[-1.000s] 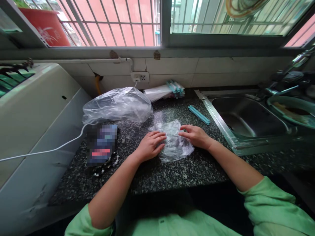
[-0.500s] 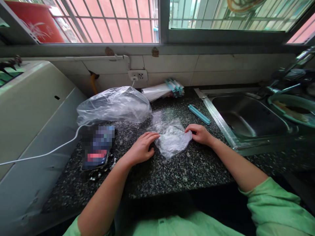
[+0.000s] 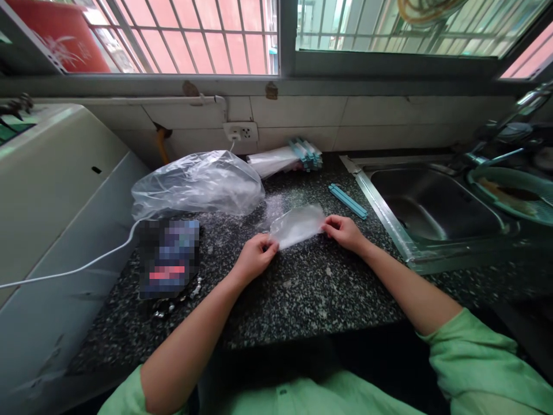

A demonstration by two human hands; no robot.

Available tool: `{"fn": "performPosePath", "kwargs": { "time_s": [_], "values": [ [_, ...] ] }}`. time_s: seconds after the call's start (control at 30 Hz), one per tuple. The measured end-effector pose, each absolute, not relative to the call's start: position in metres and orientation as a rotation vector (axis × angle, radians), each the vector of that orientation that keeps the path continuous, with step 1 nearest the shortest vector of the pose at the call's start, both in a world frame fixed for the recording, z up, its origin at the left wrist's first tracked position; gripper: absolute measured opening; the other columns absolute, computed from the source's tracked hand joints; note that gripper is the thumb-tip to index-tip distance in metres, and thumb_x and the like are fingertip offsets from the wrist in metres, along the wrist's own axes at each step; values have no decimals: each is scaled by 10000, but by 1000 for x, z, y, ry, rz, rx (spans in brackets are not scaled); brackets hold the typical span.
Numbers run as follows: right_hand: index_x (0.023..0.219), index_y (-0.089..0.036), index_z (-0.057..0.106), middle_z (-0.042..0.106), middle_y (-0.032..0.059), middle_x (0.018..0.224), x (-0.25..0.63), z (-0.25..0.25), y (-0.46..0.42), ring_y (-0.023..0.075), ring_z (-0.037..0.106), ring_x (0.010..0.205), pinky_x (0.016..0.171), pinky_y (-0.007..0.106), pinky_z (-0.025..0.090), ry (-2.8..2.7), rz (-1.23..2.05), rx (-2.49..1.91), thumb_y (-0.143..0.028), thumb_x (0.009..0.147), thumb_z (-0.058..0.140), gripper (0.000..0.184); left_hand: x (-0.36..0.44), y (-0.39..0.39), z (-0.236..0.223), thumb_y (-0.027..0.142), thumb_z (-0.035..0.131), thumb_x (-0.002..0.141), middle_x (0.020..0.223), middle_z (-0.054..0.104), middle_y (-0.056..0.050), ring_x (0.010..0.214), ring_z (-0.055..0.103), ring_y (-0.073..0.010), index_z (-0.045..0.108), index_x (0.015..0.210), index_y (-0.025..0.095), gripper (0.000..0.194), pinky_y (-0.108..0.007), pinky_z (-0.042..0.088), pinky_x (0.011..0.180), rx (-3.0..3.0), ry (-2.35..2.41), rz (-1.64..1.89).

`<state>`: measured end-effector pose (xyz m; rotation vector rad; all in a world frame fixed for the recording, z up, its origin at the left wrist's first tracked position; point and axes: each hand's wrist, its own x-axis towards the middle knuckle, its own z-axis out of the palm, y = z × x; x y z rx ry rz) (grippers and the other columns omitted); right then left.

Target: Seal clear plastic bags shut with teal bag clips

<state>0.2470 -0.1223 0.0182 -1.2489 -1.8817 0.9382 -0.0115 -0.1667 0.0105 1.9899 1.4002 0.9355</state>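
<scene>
A clear plastic bag (image 3: 298, 226) is stretched between my two hands, just over the dark speckled counter (image 3: 311, 300). My left hand (image 3: 256, 257) pinches its left corner between thumb and fingers. At the opposite end, my right hand (image 3: 344, 231) grips the right corner the same way. Two slim blue strips (image 3: 348, 201) lie on the counter just beyond my right hand. Behind the bag rests a large crumpled clear plastic bag (image 3: 199, 184). A bundle of clear sleeves with blue edges (image 3: 283, 158) lies beside it, near the wall.
A phone (image 3: 170, 259), its screen blurred out, lies left of my left arm with a beaded string (image 3: 177, 304) by it. A white cable (image 3: 99, 264) runs to the wall socket (image 3: 242, 132). To the right are a steel sink (image 3: 436, 202) and a green basket (image 3: 510, 190).
The crumpled bag has been pulled out into a flatter, narrower band. My left hand has closed from spread fingers into a pinch on its corner; my right hand keeps its hold.
</scene>
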Motion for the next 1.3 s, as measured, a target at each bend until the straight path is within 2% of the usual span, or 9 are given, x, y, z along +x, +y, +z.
{"fn": "performPosePath", "kwargs": {
  "time_s": [0.27,0.5,0.73,0.8,0.87,1.0,1.1,1.2,1.3],
  "values": [
    [720,-184,592,633,10,646,240,10,-119,139,568,583,577,263,452,-1814,837,-1372,-296,721,564,116,-11,-165,13,296,507,741,647,629,-26,694,554,-170,589,584,192,205,-287,434,685,1918,1611,977],
    [927,-183,580,649,4,626,239,6,-120,147,586,540,554,274,464,-1750,796,-1358,-342,763,558,229,-11,-163,11,270,499,730,602,595,-20,657,528,-166,555,547,198,204,-284,427,654,1966,1694,978],
    [912,-228,596,662,-19,663,232,13,-127,152,609,591,581,260,423,-1963,387,-1592,-276,737,618,182,-12,-162,13,257,484,744,593,560,-30,681,525,-179,486,507,197,244,-313,430,703,2018,1707,861],
    [978,-233,590,660,-29,659,230,13,-128,155,606,587,571,255,408,-1986,326,-1653,-273,735,631,250,-12,-163,13,283,494,754,622,556,-36,667,522,-180,513,557,190,219,-323,439,699,1994,1739,848],
    [1049,-226,579,657,-28,668,229,13,-128,153,597,582,572,253,405,-1999,281,-1657,-261,737,631,318,-13,-164,14,332,522,761,757,584,-65,708,539,-189,590,748,161,184,-336,454,713,1956,1800,953],
    [1056,-212,622,655,23,789,230,11,-130,135,576,606,588,246,417,-2106,160,-1474,-259,803,559,265,-10,-172,19,369,553,783,1145,544,-133,1057,507,-257,527,1168,166,437,-403,403,923,2163,1804,1219],
    [999,-228,679,646,47,855,231,9,-132,144,588,685,615,248,423,-2265,89,-1367,-264,844,506,235,-4,-177,19,347,520,826,1191,561,-97,1131,473,-269,599,1088,225,299,-425,355,975,2472,1597,967],
    [943,-233,705,643,53,838,232,9,-131,168,594,765,652,260,432,-2357,74,-1335,-275,849,506,225,0,-178,16,306,500,837,1082,615,-97,1025,528,-259,650,967,206,222,-421,392,913,2567,1466,684],
    [958,-222,693,642,50,829,233,9,-129,161,586,744,658,262,434,-2306,101,-1347,-282,852,505,223,1,-177,14,308,539,810,1027,619,-100,963,545,-257,657,953,200,215,-428,404,880,2538,1470,649]
  ]
}}
